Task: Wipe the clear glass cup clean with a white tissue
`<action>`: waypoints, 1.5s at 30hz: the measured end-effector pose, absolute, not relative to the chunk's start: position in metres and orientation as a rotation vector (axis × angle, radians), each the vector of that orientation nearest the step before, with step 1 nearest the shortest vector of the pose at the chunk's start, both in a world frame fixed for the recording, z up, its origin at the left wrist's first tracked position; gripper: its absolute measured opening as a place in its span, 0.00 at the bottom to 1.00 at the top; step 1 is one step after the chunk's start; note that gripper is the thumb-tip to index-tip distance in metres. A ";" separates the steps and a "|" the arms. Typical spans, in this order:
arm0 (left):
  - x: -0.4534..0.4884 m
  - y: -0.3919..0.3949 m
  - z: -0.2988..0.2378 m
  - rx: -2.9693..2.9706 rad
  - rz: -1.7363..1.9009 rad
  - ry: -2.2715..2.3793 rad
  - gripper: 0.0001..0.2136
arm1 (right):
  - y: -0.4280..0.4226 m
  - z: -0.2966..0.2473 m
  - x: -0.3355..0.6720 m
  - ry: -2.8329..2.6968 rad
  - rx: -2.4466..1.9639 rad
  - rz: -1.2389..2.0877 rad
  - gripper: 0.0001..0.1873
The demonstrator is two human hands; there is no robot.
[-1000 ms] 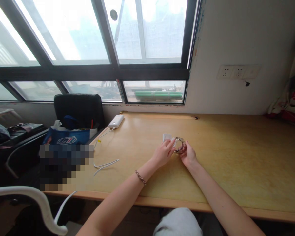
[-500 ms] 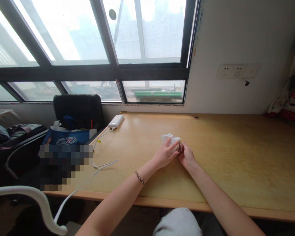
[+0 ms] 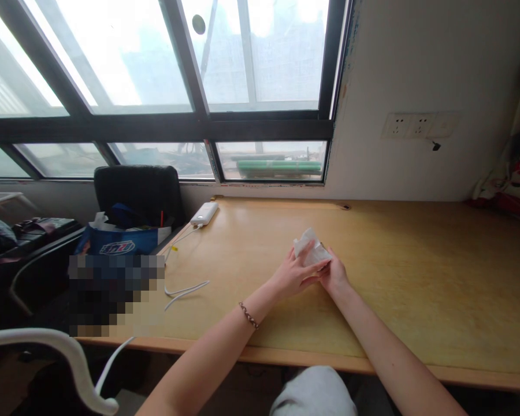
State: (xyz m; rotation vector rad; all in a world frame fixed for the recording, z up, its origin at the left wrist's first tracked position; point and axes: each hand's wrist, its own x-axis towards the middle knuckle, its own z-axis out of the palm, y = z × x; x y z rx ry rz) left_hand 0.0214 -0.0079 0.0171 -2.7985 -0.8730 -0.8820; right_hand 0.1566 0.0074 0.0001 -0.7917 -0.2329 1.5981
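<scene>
Both my hands meet at the middle of a light wooden desk (image 3: 416, 289). My left hand (image 3: 292, 274) pinches a crumpled white tissue (image 3: 309, 249) and presses it over a small object. My right hand (image 3: 334, 274) is closed around that object from the right; the tissue and fingers hide nearly all of it. A beaded bracelet (image 3: 248, 315) circles my left wrist.
A white power bank (image 3: 204, 214) with a white cable (image 3: 184, 289) lies at the desk's left back corner. Left of the desk stand a black chair (image 3: 138, 188) and a blue bag (image 3: 121, 245). Wall sockets (image 3: 418, 126) sit above the desk; a window runs behind.
The small glass jar seen one second ago between my hands is now covered by the white tissue, which my left hand has drawn up and over it. Both hands stayed in place.
</scene>
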 end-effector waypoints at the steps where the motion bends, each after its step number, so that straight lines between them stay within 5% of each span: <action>1: 0.022 -0.009 0.018 -2.791 -0.881 -0.864 0.20 | 0.007 0.002 0.157 -0.227 -0.791 1.581 0.13; 45: 0.021 -0.013 0.019 -2.679 -0.866 -0.966 0.17 | 0.017 -0.001 0.175 -0.237 -0.730 1.364 0.15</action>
